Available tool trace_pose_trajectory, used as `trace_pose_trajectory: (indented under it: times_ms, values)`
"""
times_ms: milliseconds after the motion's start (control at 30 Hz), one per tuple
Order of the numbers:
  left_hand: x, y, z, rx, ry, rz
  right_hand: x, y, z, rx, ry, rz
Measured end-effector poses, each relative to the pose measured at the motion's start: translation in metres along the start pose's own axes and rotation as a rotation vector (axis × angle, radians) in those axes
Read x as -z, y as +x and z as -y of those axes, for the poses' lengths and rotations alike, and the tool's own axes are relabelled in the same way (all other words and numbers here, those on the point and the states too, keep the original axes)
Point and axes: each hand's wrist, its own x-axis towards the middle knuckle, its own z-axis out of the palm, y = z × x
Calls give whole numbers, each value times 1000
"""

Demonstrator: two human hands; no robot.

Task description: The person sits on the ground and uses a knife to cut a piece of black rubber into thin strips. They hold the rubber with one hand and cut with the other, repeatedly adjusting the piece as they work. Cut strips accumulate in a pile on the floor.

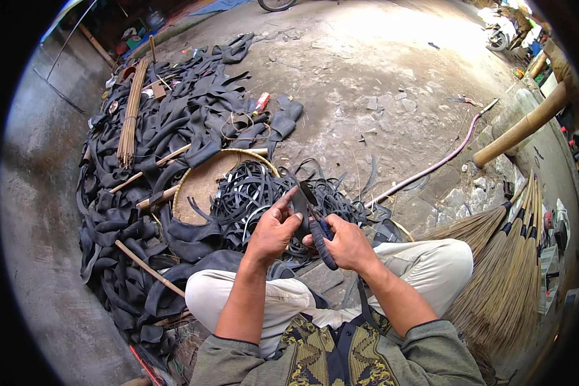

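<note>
I sit cross-legged on the ground. My right hand [346, 243] grips a pair of scissors [316, 228] by dark wrapped handles, blades pointing up and away. My left hand [273, 230] pinches a black rubber strip [298, 204] beside the blades, index finger stretched out. Just beyond both hands lies a heap of cut black rubber strips [257, 193], spilling over a round woven tray [202, 183].
A large pile of black inner-tube pieces [173, 128] covers the ground to my left, with bamboo sticks [130, 116] on it. Several brooms [508, 257] lie at my right. A pink hose [431, 167] crosses the bare ground, and a thick bamboo pole [521, 128] leans far right.
</note>
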Motion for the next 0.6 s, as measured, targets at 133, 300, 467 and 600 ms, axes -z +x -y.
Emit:
trace_pose_trajectory:
  times_ms: [133, 300, 467, 600]
  values:
    - [1, 3, -2, -23, -21, -8, 6, 2, -6, -103, 75, 101]
    - [2, 2, -4, 18, -111, -112, 0, 15, -22, 13, 504, -66]
    - [2, 5, 1, 0, -292, -130, -3, 17, -33, 96, 473, -76]
    - [3, 11, 12, -28, -402, -79, -31, 5, -33, 13, 337, 17]
